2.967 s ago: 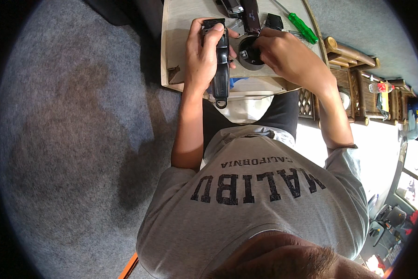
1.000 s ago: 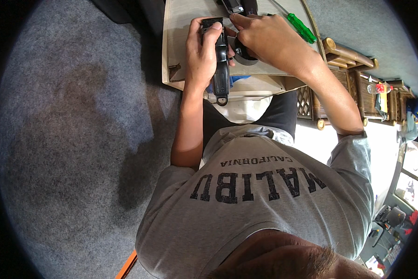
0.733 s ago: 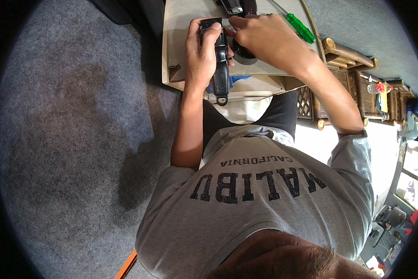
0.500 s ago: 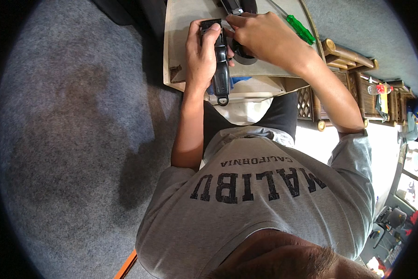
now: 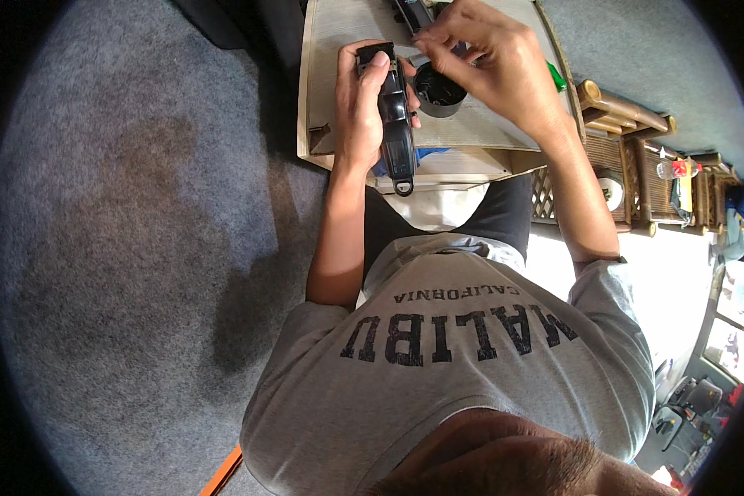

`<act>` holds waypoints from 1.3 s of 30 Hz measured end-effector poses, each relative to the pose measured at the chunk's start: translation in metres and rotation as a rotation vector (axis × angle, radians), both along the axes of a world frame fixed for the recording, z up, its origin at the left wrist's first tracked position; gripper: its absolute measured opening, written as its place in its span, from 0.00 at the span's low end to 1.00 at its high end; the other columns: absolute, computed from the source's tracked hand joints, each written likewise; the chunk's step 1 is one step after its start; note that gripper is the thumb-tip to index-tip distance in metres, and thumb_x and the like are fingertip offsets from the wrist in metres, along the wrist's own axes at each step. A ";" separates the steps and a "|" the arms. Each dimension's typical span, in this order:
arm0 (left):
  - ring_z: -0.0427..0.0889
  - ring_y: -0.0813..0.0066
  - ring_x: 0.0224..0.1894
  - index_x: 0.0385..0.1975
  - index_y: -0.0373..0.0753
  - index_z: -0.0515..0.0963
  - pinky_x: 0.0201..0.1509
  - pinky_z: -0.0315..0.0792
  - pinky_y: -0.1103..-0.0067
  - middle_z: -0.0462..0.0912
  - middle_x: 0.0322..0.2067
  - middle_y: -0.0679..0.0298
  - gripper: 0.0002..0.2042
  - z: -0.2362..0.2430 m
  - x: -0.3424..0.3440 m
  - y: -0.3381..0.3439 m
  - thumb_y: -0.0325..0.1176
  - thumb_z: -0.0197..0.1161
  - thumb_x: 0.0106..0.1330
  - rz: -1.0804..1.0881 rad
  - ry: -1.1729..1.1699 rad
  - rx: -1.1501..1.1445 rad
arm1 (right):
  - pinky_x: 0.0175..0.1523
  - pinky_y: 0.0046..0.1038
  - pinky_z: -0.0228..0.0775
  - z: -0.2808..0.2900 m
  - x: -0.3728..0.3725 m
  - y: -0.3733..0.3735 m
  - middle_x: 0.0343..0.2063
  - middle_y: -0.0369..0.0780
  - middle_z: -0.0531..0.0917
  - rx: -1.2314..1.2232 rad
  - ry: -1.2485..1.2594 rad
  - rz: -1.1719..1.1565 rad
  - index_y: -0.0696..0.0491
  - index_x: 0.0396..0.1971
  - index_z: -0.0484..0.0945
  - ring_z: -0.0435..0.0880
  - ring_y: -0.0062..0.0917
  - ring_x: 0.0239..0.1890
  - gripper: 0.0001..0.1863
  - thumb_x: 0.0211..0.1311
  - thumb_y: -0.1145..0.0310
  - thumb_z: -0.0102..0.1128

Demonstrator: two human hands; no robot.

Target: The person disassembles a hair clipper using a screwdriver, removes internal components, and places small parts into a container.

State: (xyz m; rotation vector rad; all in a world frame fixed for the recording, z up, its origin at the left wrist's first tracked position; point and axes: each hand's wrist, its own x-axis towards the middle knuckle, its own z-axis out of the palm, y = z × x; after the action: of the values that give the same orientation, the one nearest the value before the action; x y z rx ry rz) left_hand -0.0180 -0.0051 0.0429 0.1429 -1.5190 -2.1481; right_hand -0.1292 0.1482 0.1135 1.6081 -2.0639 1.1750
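A black hair clipper [image 5: 398, 140] lies upright in my left hand [image 5: 358, 112], blade end away from me, with my thumb pressed near the blade. Just right of it, a round black dish [image 5: 442, 110] sits on the table and contains small pieces too fine to name. My right hand [image 5: 508, 70] is raised over the far right side of this dish, thumb and fingertips pinched together. Whatever the pinch holds, if anything, is too small to make out. Beyond the dish lies a long black object [image 5: 413, 15], partly out of view.
Right of my right hand, the green handle of a screwdriver [image 5: 557, 77] shows in part. The pale wooden table [image 5: 496, 128] has a shelf with something blue [image 5: 430, 153] beneath its top. A bamboo bench [image 5: 616, 153] stands at right, with a plastic bottle [image 5: 676, 169] nearby.
My right hand has lifted away from the clipper and dish toward the right, uncovering the dish's inside. It now covers much of the screwdriver. The clipper stays in my left hand.
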 end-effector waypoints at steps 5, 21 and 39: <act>0.81 0.73 0.23 0.52 0.37 0.68 0.22 0.79 0.77 0.81 0.28 0.56 0.14 -0.004 0.001 -0.004 0.42 0.49 0.78 -0.054 0.022 -0.059 | 0.35 0.34 0.80 -0.009 0.008 -0.006 0.31 0.35 0.83 -0.053 0.252 -0.003 0.52 0.35 0.88 0.87 0.32 0.31 0.08 0.61 0.64 0.70; 0.82 0.74 0.25 0.54 0.36 0.68 0.23 0.81 0.76 0.81 0.36 0.55 0.18 -0.010 0.000 -0.008 0.40 0.53 0.72 -0.178 0.043 0.042 | 0.34 0.33 0.78 -0.005 -0.021 -0.009 0.33 0.34 0.82 0.042 0.339 0.203 0.53 0.37 0.88 0.86 0.31 0.30 0.07 0.62 0.66 0.70; 0.82 0.75 0.26 0.56 0.36 0.68 0.24 0.80 0.76 0.82 0.35 0.57 0.16 -0.003 0.002 -0.007 0.37 0.52 0.72 -0.198 0.005 -0.019 | 0.30 0.31 0.80 0.051 -0.011 -0.001 0.37 0.39 0.83 0.400 0.606 0.301 0.59 0.36 0.85 0.88 0.26 0.33 0.09 0.55 0.74 0.65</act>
State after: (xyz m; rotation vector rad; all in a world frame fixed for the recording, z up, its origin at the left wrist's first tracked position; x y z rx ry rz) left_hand -0.0157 -0.0118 0.0397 -0.0211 -1.6096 -2.2829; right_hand -0.1398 0.1475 0.1644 2.1732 -1.7513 0.2613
